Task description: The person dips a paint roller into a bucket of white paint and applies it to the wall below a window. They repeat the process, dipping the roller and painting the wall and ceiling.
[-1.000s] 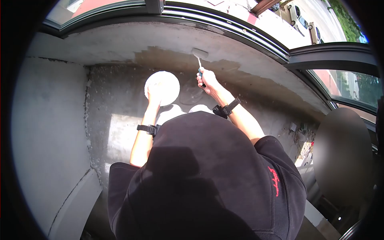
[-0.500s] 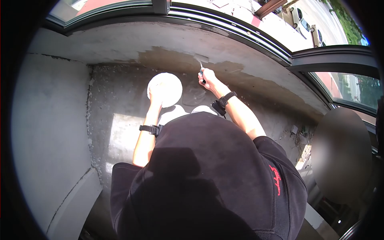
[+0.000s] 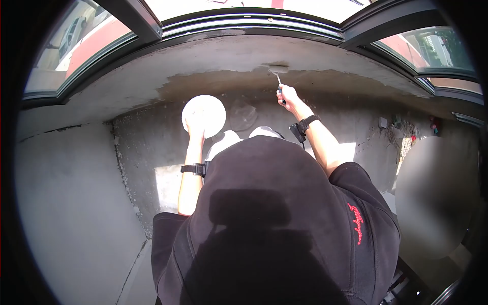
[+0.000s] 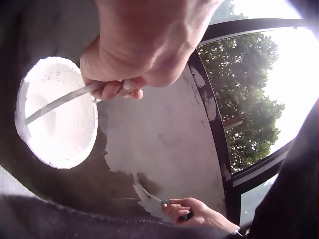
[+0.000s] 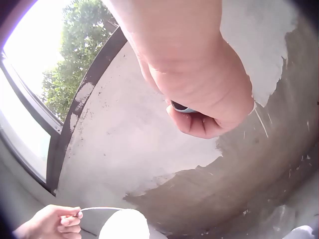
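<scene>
My left hand holds a round white bucket by its thin, curved handle. In the left wrist view the bucket's inside is bright white and its rim is coated. My right hand grips the dark handle of a paint roller, whose head lies against the low wall under the window. In the right wrist view the fingers are curled round the handle end, and the hand hides the roller head. A pale coat with a ragged lower edge covers the upper wall; a brown-grey band runs below it.
Dark window frames top the wall. A grey side wall stands at the left. On the concrete floor lie sunlit patches, with debris at the right near a blurred shape.
The head view has swung toward the right. My right hand has moved the roller to the right along the wall. The left hand still holds the bucket by its handle.
</scene>
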`<state>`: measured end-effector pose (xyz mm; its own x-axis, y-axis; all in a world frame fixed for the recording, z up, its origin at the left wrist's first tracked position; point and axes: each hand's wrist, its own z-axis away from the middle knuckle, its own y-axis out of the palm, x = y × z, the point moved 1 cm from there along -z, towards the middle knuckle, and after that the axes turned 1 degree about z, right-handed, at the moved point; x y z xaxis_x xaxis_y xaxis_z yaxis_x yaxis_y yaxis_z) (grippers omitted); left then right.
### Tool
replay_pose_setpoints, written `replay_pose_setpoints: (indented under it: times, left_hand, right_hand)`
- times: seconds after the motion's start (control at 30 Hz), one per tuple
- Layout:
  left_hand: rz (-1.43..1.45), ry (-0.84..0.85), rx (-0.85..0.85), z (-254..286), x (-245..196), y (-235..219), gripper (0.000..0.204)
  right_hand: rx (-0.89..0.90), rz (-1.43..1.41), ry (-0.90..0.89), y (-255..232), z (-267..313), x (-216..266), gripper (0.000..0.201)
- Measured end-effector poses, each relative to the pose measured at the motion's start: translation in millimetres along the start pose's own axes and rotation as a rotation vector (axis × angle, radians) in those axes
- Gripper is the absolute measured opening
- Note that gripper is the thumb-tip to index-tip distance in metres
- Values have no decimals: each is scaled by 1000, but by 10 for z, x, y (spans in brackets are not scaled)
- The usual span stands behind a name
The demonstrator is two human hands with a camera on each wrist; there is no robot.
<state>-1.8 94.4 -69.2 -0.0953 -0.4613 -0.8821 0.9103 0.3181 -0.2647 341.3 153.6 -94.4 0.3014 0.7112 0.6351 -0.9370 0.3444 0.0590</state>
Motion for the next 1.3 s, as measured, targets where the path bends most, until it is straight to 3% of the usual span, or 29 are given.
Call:
replay_pose_setpoints:
  times: [0.17, 0.4, 0.53, 0.7, 0.87, 0.93, 1.03, 1.1, 1.17, 1.3]
  left_hand:
    - [34, 48, 16, -9, 32, 86, 17]
    - [19, 48, 81, -19, 47, 174, 16]
    - [-16, 66, 39, -67, 167, 167, 17]
    - [-22, 63, -12, -159, 328, 148, 17]
    - [-14, 65, -40, -43, 165, 91, 17]
    - [-13, -69, 49, 119, -148, 44, 17]
    - [-12, -65, 34, 147, -207, 56, 17]
    - [2, -14, 7, -86, 157, 85, 17]
    - [12, 36, -19, -146, 279, 91, 17]
    - [-29, 55, 2, -200, 345, 146, 17]
  right_hand:
    - [69, 199, -24, -179, 359, 221, 28]
    - [160, 251, -76, -65, 1081, 592, 31]
    - [138, 256, -31, -73, 920, 526, 31]
    - [122, 173, 53, 53, 199, 278, 27]
    - [106, 134, 45, 164, 0, 152, 28]
    - [101, 156, 32, 149, 114, 197, 28]
    - [117, 213, 6, -9, 413, 252, 34]
    - [130, 205, -115, -102, 756, 361, 40]
    - [164, 208, -126, -170, 1022, 487, 44]
    - [172, 205, -84, -188, 929, 506, 36]
